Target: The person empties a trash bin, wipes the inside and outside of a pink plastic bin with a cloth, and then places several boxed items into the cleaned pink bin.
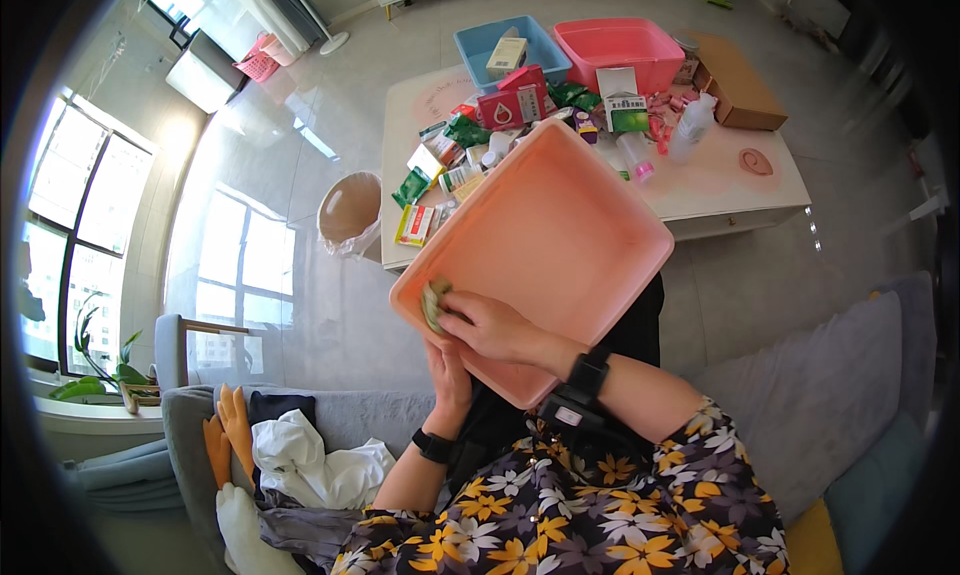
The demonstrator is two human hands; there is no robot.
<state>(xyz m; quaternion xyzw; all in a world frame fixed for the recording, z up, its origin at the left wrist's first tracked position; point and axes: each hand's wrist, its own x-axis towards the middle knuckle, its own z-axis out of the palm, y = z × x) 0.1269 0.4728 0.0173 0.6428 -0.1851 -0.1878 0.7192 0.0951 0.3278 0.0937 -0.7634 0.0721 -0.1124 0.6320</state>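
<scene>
A peach-coloured plastic storage bin rests tilted over my lap, with its open side facing me. My right hand reaches inside and pinches a crumpled green cloth against the bin's left wall, near the corner. My left hand holds the bin from outside, at the near left rim; some of its fingers are hidden behind the wall. Apart from the cloth, nothing shows inside the bin.
Beyond the bin, a low white table bears many medicine boxes, bottles, a blue bin, a pink bin and a cardboard box. A lined waste bin stands left. White clothing lies on the grey sofa.
</scene>
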